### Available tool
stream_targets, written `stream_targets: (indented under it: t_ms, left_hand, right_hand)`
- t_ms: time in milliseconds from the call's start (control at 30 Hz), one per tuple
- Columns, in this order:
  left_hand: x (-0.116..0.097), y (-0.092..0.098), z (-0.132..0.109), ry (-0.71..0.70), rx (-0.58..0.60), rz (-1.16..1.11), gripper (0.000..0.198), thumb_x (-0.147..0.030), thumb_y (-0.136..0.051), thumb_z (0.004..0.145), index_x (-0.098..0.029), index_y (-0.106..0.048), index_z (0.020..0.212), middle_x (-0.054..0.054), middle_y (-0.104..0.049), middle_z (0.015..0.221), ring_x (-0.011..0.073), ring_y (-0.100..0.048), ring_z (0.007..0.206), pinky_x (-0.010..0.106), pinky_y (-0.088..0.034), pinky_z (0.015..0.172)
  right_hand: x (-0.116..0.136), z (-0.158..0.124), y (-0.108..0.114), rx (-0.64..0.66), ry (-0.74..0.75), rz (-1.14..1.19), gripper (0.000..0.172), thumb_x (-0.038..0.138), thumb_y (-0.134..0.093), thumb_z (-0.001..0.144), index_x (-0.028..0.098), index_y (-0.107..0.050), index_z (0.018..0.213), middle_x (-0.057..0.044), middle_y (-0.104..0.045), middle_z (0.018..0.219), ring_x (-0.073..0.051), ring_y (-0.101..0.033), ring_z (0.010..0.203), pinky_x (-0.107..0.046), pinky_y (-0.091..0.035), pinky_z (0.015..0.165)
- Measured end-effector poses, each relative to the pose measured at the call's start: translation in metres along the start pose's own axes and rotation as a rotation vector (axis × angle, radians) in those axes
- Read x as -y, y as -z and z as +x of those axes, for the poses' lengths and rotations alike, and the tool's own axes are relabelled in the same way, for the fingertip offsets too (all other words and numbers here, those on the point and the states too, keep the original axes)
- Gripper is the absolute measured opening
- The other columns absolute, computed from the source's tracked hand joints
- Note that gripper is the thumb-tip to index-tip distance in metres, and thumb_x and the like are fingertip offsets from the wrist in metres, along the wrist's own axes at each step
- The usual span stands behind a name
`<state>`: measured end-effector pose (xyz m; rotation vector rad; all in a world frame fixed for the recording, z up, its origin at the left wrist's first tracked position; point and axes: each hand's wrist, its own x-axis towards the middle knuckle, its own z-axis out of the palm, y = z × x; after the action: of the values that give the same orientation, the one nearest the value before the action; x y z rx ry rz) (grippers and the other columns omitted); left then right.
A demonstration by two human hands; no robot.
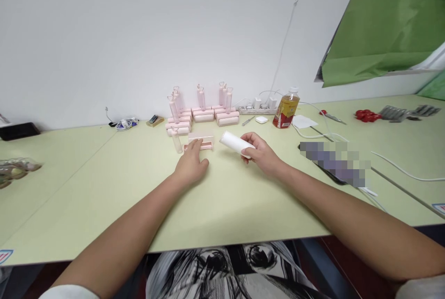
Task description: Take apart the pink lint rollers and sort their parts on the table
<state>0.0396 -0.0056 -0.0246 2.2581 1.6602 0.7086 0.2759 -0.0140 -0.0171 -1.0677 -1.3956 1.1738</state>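
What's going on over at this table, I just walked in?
A person sits at a pale green table. Their right hand grips a smooth white cylindrical roll, held above the tabletop. Their left hand is at an open pale pink rectangular case, with a slim pale pink tube beside it. Similar pink cases and tubes are grouped near the wall.

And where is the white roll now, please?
In the head view, the white roll is in the right hand near the centre, right of the pink case by the left hand.

Bottle [285, 110], pink cases [227, 118], pale-green table [83, 174]
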Motion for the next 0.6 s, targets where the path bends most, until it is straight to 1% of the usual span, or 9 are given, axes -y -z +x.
stream_targets:
  t_ms: [33, 67, 167, 233, 300, 367, 467, 533, 600]
  left_hand:
    - [0.002, -0.001, 0.002, 0.011, 0.031, 0.049, 0.068, -0.025, -0.049, 0.082, -0.016, -0.032, 0.148, 0.013, -0.033, 0.154, 0.0314, -0.037, 0.138, 0.045, -0.04, 0.107]
    - [0.003, -0.001, 0.005, 0.025, 0.058, 0.09, 0.069, -0.027, -0.049, 0.083, -0.016, -0.031, 0.148, 0.013, -0.032, 0.155, 0.0318, -0.035, 0.139, 0.045, -0.04, 0.106]
    - [0.001, -0.005, 0.009, 0.073, 0.116, 0.194, 0.072, -0.033, -0.049, 0.083, -0.018, -0.027, 0.15, 0.012, -0.026, 0.158, 0.0332, -0.041, 0.135, 0.044, -0.045, 0.1]
    - [-0.003, -0.005, 0.009, 0.089, 0.128, 0.25, 0.073, -0.035, -0.05, 0.082, -0.019, -0.027, 0.149, 0.013, -0.028, 0.157, 0.0337, -0.047, 0.129, 0.043, -0.049, 0.093]
    - [-0.009, -0.002, 0.006, 0.097, 0.107, 0.298, 0.066, -0.035, -0.047, 0.083, -0.019, -0.033, 0.146, 0.015, -0.038, 0.15, 0.033, -0.055, 0.119, 0.042, -0.052, 0.083]
    - [-0.015, 0.004, 0.002, 0.103, 0.08, 0.351, 0.053, -0.033, -0.043, 0.086, -0.019, -0.044, 0.137, 0.015, -0.053, 0.135, 0.0312, -0.063, 0.103, 0.04, -0.052, 0.073]
    - [-0.019, 0.014, -0.003, 0.097, 0.066, 0.408, 0.039, -0.033, -0.04, 0.087, -0.019, -0.058, 0.119, 0.012, -0.064, 0.109, 0.028, -0.066, 0.085, 0.036, -0.048, 0.064]
    - [-0.019, 0.017, -0.002, 0.076, 0.073, 0.396, 0.037, -0.035, -0.042, 0.086, -0.02, -0.062, 0.114, 0.011, -0.066, 0.105, 0.0276, -0.066, 0.085, 0.034, -0.047, 0.064]
    - [-0.016, 0.019, 0.0, 0.064, 0.103, 0.342, 0.039, -0.04, -0.047, 0.084, -0.021, -0.064, 0.114, 0.011, -0.067, 0.109, 0.0282, -0.065, 0.091, 0.033, -0.046, 0.065]
  right_hand:
    - [0.001, -0.001, 0.0, -0.005, 0.004, 0.002, 0.033, 0.025, -0.061, 0.065, 0.022, -0.048, 0.095, 0.002, -0.054, 0.081, -0.012, -0.052, 0.058, -0.028, -0.044, 0.051]
    - [0.002, -0.001, -0.001, -0.005, 0.005, -0.001, 0.033, 0.025, -0.061, 0.065, 0.021, -0.048, 0.096, 0.002, -0.054, 0.081, -0.012, -0.052, 0.059, -0.028, -0.044, 0.051]
    - [0.0, -0.002, -0.002, -0.003, -0.005, -0.023, 0.034, 0.025, -0.061, 0.066, 0.021, -0.05, 0.098, 0.002, -0.054, 0.08, -0.012, -0.053, 0.059, -0.028, -0.044, 0.05]
    - [-0.001, -0.001, -0.002, -0.004, -0.012, -0.039, 0.034, 0.025, -0.061, 0.066, 0.02, -0.051, 0.099, 0.003, -0.054, 0.079, -0.012, -0.053, 0.058, -0.028, -0.044, 0.05]
    - [-0.004, 0.0, -0.002, -0.018, -0.013, -0.042, 0.035, 0.026, -0.061, 0.066, 0.021, -0.05, 0.099, 0.004, -0.054, 0.077, -0.012, -0.053, 0.057, -0.027, -0.044, 0.05]
    - [-0.005, 0.001, -0.001, -0.043, -0.01, -0.03, 0.037, 0.027, -0.063, 0.066, 0.022, -0.048, 0.099, 0.005, -0.054, 0.076, -0.011, -0.052, 0.055, -0.027, -0.043, 0.049]
    - [-0.008, 0.003, 0.0, -0.077, -0.009, -0.011, 0.042, 0.029, -0.066, 0.066, 0.023, -0.043, 0.101, 0.007, -0.053, 0.073, -0.01, -0.05, 0.049, -0.026, -0.042, 0.049]
    - [-0.008, 0.003, 0.001, -0.094, -0.016, 0.006, 0.046, 0.031, -0.067, 0.066, 0.024, -0.042, 0.104, 0.008, -0.053, 0.07, -0.01, -0.05, 0.048, -0.026, -0.041, 0.049]
    - [-0.006, 0.003, 0.001, -0.12, -0.03, 0.042, 0.051, 0.032, -0.069, 0.066, 0.024, -0.041, 0.108, 0.009, -0.052, 0.069, -0.01, -0.05, 0.048, -0.026, -0.041, 0.048]
